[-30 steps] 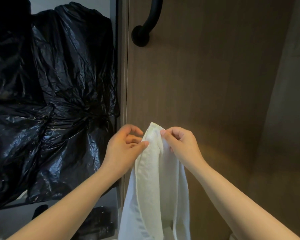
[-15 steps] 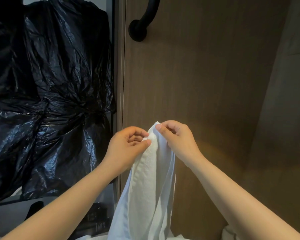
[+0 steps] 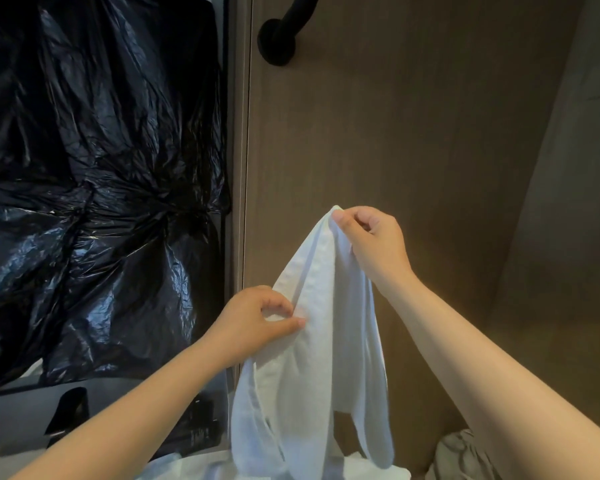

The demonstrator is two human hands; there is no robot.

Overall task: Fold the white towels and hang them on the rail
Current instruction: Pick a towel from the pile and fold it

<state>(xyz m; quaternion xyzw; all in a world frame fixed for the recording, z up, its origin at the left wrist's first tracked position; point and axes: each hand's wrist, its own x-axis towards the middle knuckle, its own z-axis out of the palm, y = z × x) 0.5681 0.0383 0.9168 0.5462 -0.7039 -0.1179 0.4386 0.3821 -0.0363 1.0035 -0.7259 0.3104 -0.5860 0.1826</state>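
A white towel [image 3: 312, 362] hangs in loose vertical folds in front of a brown wooden panel. My right hand [image 3: 374, 247] pinches its top corner and holds it up. Lower down on the left, my left hand [image 3: 257, 323] pinches the towel's hemmed left edge between thumb and fingers. The black rail [image 3: 284, 26] is fixed to the panel high above; only its round wall mount and the start of the bar are in view. More white cloth [image 3: 201, 469] lies at the bottom edge below the hanging towel.
Crumpled black plastic sheeting [image 3: 94, 188] covers the whole left side. A grey ledge with dark objects [image 3: 70, 410] sits below it. A pale bundled cloth [image 3: 461, 455] lies at the bottom right. The wooden panel [image 3: 413, 133] meets a side wall on the right.
My left hand has slid down the towel's left edge, away from the top corner. My right hand keeps the corner and has shifted a little to the right, so the edge now stretches between them.
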